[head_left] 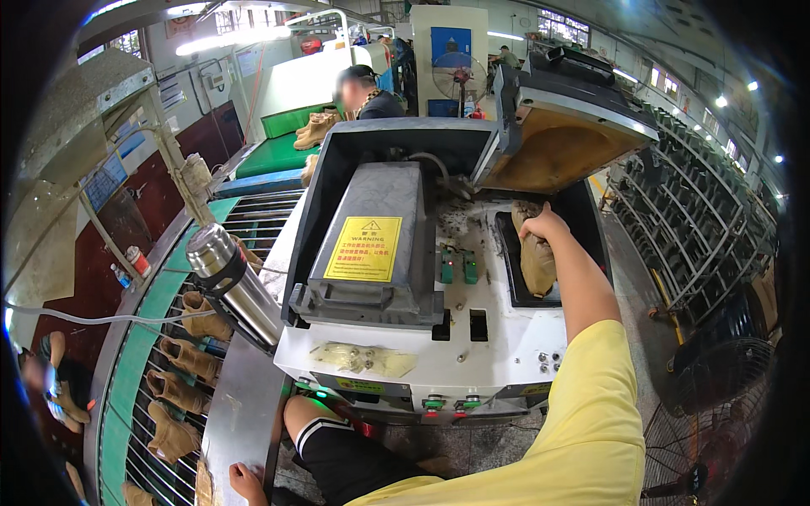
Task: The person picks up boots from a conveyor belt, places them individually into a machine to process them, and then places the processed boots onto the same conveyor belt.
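Note:
My right hand (545, 223) reaches into the right side of the machine, its fingers closed round the upper part of a tan boot (537, 266). The boot lies sole-down or tilted, I cannot tell which, in a black tray (526, 301). Above it the machine's padded lid (557, 148) stands raised. A second, grey cover (371, 198) with a yellow warning label is lowered over the left side. My left hand (247, 483) rests by the metal ledge (245, 413) at the lower left, fingers curled, with nothing seen in it.
Left of the machine, a roller conveyor (126, 396) carries several tan boots (175, 432). A steel thermos (236, 282) stands on the ledge. Buttons (434, 403) line the machine's front. A floor fan (696, 472) and a boot rack (683, 211) are at right. Two people work nearby.

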A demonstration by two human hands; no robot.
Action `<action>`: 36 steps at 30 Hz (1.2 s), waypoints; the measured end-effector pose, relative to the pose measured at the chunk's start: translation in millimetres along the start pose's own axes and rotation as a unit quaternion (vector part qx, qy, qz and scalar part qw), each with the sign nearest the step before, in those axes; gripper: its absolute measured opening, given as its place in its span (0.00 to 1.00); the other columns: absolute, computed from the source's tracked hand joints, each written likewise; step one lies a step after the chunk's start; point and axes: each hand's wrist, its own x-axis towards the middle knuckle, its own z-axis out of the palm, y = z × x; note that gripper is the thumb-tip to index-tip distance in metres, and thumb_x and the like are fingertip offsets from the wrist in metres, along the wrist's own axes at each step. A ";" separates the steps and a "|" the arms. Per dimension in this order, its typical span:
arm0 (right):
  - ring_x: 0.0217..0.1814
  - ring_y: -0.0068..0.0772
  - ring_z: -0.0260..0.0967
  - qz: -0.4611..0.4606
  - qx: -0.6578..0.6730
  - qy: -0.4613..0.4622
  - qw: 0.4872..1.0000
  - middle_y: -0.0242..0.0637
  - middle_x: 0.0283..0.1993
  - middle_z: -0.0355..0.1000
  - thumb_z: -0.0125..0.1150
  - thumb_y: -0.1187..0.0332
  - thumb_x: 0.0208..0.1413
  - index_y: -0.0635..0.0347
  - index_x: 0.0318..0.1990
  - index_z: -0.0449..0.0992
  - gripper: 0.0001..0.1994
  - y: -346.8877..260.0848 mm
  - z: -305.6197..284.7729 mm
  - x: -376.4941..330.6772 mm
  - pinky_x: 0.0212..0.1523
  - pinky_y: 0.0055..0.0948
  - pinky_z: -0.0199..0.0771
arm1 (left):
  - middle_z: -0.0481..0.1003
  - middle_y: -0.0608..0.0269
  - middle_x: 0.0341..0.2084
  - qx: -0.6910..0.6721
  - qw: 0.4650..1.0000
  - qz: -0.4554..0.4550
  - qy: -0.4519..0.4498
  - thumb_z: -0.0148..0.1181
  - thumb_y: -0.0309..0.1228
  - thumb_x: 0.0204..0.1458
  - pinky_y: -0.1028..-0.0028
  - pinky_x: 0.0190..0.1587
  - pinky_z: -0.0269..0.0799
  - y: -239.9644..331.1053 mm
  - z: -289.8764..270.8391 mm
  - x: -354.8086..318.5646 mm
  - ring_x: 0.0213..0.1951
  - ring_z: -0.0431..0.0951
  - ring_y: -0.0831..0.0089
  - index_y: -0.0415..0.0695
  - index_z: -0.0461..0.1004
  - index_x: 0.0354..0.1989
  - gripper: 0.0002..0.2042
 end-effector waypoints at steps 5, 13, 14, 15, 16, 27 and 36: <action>0.63 0.47 0.63 -0.015 0.013 0.002 1.000 0.54 0.62 0.63 0.72 0.56 0.28 0.60 0.68 0.48 0.55 4.3 15.3 -12.9 0.59 0.37 0.66 | 0.69 0.55 0.16 0.020 1.000 -0.008 -0.009 0.50 0.32 0.54 0.64 0.26 0.63 3.8 -0.9 1.6 0.20 0.65 0.65 0.35 0.69 0.23 0.13; 0.60 0.45 0.66 -0.052 -0.001 0.038 0.998 0.47 0.58 0.68 0.64 0.51 0.42 0.56 0.65 0.57 0.41 10.8 29.1 -43.1 0.59 0.39 0.65 | 0.70 0.57 0.18 -0.040 0.999 -0.032 0.000 0.51 0.30 0.54 0.65 0.27 0.64 6.4 7.9 1.5 0.21 0.66 0.67 0.35 0.69 0.25 0.11; 0.59 0.45 0.67 -0.084 0.005 0.091 0.992 0.47 0.56 0.69 0.62 0.51 0.45 0.57 0.62 0.61 0.36 21.9 38.6 -48.6 0.58 0.40 0.65 | 0.71 0.57 0.19 -0.067 0.997 -0.026 0.006 0.51 0.30 0.54 0.65 0.27 0.65 13.9 18.5 -0.9 0.22 0.67 0.67 0.35 0.70 0.25 0.10; 0.57 0.46 0.68 -0.118 0.012 0.140 0.983 0.47 0.54 0.71 0.60 0.52 0.49 0.58 0.59 0.66 0.32 33.2 48.9 -55.3 0.57 0.40 0.66 | 0.70 0.62 0.19 -0.182 0.981 -0.045 -0.039 0.50 0.28 0.55 0.69 0.27 0.64 25.0 34.1 -6.5 0.23 0.66 0.73 0.35 0.69 0.26 0.09; 0.52 0.44 0.70 -0.227 0.077 0.186 0.953 0.45 0.49 0.72 0.58 0.55 0.53 0.61 0.52 0.70 0.23 56.0 53.0 -63.4 0.54 0.38 0.67 | 0.70 0.64 0.19 -0.162 0.981 -0.029 -0.103 0.50 0.27 0.55 0.70 0.28 0.64 64.7 49.3 -22.6 0.24 0.66 0.75 0.36 0.70 0.26 0.09; 0.30 0.26 0.57 0.174 0.673 0.334 0.636 0.30 0.26 0.60 0.49 0.54 0.59 0.58 0.32 0.66 0.16 311.4 178.5 -257.7 0.32 0.28 0.59 | 0.76 0.49 0.40 -0.212 0.529 0.320 -0.757 0.46 0.37 0.61 0.66 0.48 0.70 358.4 110.4 -228.4 0.45 0.75 0.53 0.42 0.74 0.47 0.14; 0.24 0.29 0.65 0.176 0.483 -0.047 0.856 0.33 0.26 0.68 0.52 0.45 0.56 0.53 0.37 0.71 0.20 359.4 232.3 -286.4 0.25 0.29 0.64 | 0.79 0.57 0.36 -0.249 0.593 0.199 -0.740 0.48 0.34 0.61 0.71 0.46 0.71 337.2 125.2 -199.0 0.42 0.78 0.68 0.40 0.75 0.45 0.13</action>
